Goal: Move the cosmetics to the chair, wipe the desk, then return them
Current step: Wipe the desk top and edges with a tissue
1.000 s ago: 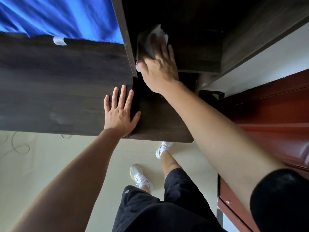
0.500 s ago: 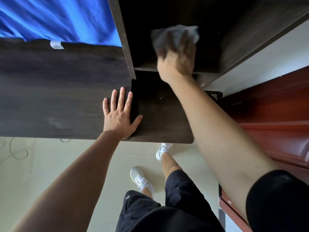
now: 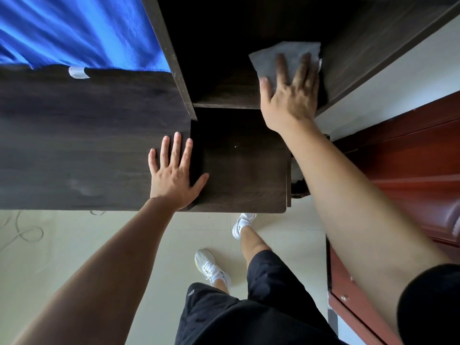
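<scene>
While we wipe the dark desk (image 3: 74,145), both of our hands press flat against it.

Taking the upright divider panel (image 3: 171,58) as our landmark: left of it, blue fabric (image 3: 74,28) drapes over the desk's far edge. Just below its near end, our left hand (image 3: 174,175) lies open, fingers spread, bracing on the surface and holding nothing. Right of the divider, inside the shelf recess, our right hand (image 3: 291,95) pins a grey cloth (image 3: 286,58) flat under spread fingers, not clamped around it. No cosmetics are visible here. To wipe well, we judge we should keep even pressure and reach the recess corners.
</scene>
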Action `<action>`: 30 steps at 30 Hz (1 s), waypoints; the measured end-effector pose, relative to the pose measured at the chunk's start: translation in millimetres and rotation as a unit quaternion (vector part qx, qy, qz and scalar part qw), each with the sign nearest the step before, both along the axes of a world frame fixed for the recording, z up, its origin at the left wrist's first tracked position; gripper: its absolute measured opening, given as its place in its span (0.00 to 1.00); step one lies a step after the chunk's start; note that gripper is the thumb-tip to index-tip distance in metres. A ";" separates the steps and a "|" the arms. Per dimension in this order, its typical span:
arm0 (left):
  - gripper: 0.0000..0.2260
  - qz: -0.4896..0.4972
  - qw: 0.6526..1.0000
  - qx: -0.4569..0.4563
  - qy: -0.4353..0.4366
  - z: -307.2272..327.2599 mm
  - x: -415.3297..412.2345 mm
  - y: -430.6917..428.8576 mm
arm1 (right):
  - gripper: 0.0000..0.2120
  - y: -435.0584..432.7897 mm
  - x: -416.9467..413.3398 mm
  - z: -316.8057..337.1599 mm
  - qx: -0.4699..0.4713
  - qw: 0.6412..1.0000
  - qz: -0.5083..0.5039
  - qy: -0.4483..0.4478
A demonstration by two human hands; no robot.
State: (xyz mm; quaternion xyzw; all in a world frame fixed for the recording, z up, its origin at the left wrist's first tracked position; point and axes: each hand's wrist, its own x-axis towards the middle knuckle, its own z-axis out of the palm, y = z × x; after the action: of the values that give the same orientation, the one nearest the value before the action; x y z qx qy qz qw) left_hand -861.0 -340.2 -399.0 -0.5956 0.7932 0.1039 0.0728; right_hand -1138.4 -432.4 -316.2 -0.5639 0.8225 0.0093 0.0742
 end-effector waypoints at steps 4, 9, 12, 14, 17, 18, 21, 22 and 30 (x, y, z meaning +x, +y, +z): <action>0.40 0.001 1.000 -0.005 0.007 -0.7 -0.3 -0.2 | 0.30 5.9 55.5 -4.5 -0.035 0.998 0.050 -0.029; 0.41 0.004 1.000 0.005 0.008 0.2 0.2 -0.3 | 0.26 35.2 73.8 -13.3 -0.050 0.978 0.200 -0.022; 0.41 0.003 1.000 0.000 0.011 1.2 -0.4 -0.7 | 0.26 48.2 30.3 -12.8 -0.049 0.987 0.155 -0.001; 0.40 0.003 1.000 0.000 0.006 0.8 -0.7 -0.6 | 0.27 49.7 7.7 -10.2 -0.028 0.994 0.101 0.013; 0.40 0.003 1.000 -0.001 0.007 -0.1 0.0 0.0 | 0.28 34.4 11.7 -5.6 -0.011 0.998 0.053 0.012; 0.40 0.003 1.000 -0.002 0.009 -0.4 0.4 0.0 | 0.28 25.0 20.4 -3.9 -0.014 0.999 0.046 -0.001; 0.41 0.006 1.000 -0.002 0.013 -1.3 0.1 -0.6 | 0.26 1.4 57.1 -4.1 -0.032 0.996 0.066 -0.047; 0.41 0.005 1.000 -0.002 0.013 -1.7 0.0 -0.8 | 0.26 -1.5 69.4 -6.6 -0.040 0.994 0.086 -0.049; 0.41 0.004 1.000 0.001 0.009 -1.3 -0.5 -1.5 | 0.24 45.9 27.4 -25.1 -0.090 0.978 0.186 -0.002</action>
State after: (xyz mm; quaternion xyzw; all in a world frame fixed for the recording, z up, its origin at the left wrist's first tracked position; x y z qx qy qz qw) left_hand -861.5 -341.8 -400.3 -0.5980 0.7911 0.1105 0.0662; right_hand -1111.0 -386.5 -341.3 -0.7116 0.7003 -0.0523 0.0216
